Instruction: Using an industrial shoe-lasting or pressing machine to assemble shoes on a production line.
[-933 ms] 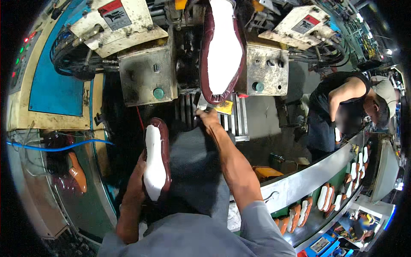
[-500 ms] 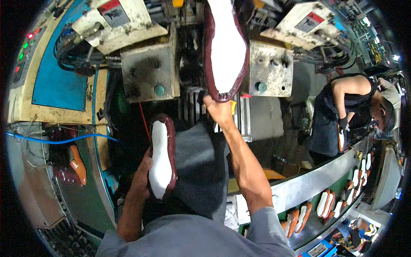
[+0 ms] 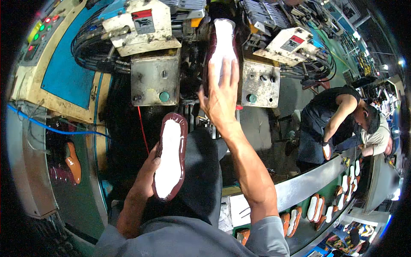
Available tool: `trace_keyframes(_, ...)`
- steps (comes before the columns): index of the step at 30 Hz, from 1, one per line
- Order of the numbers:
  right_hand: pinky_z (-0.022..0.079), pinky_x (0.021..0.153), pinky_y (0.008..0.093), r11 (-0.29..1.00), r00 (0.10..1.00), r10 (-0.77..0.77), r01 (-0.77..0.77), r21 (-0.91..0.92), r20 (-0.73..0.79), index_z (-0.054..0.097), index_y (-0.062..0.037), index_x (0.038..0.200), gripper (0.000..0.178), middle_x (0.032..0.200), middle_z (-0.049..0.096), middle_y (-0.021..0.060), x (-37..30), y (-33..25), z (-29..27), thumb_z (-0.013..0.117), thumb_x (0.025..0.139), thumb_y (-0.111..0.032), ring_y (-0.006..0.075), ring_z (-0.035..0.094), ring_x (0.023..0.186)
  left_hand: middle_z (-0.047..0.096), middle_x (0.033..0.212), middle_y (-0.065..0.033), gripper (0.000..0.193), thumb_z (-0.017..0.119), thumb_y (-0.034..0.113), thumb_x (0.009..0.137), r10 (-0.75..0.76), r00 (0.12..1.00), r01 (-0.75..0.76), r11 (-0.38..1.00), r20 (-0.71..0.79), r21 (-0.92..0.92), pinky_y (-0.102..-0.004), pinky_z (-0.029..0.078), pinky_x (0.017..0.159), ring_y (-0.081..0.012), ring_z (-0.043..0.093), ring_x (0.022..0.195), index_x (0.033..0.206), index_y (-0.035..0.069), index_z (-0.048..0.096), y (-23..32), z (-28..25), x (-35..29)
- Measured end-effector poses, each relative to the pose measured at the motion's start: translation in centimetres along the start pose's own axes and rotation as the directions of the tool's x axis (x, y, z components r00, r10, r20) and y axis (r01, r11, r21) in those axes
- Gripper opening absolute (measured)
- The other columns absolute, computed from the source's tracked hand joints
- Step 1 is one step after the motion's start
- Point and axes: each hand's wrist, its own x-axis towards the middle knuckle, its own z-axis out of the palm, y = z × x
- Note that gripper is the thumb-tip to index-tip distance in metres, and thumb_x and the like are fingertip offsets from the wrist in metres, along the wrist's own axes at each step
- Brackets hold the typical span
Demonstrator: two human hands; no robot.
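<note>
A burgundy shoe [image 3: 170,158], its white underside turned up, is gripped along its left edge by my left hand [image 3: 147,174], with the thumb showing at the side. It is held in front of my lap, toe and heel free. A second burgundy shoe [image 3: 223,38], also with its white sole up, sits between the two halves of the machine. My right hand [image 3: 220,98] reaches over it, fingers stretched out and lying flat on the white sole. The hand covers this shoe's near end.
Metal boxes with green buttons [image 3: 164,97] flank the shoe in the machine. A control panel [image 3: 43,36] stands at left, above a blue hose [image 3: 64,132]. A tan shoe [image 3: 73,162] lies at left. At right, a conveyor [image 3: 295,182] carries several shoes; a co-worker [image 3: 332,120] bends over it.
The far shoe has moved forward into the machine. My right hand has gone from gripping its near end to lying flat on its sole. My left hand still holds its shoe, now slightly tilted.
</note>
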Motion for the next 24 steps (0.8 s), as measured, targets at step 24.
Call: trace_keyframes(24,0.037,0.127,0.0563,0.986,0.975,-0.164,0.168,0.014,-0.148,0.055,0.0021,0.153,0.074,0.156,0.049,0.0372,13.6,7.5,5.4,0.083,0.09,-0.025,0.0544,0.041,0.149,0.037,0.177,-0.0181,0.1,0.074,-0.002,0.091,0.47,0.883,-0.262,0.482,0.006,0.836,-0.0401,0.033,0.13,-0.0289,0.04,0.16,0.176,0.008,0.024,1.8,3.1,7.1)
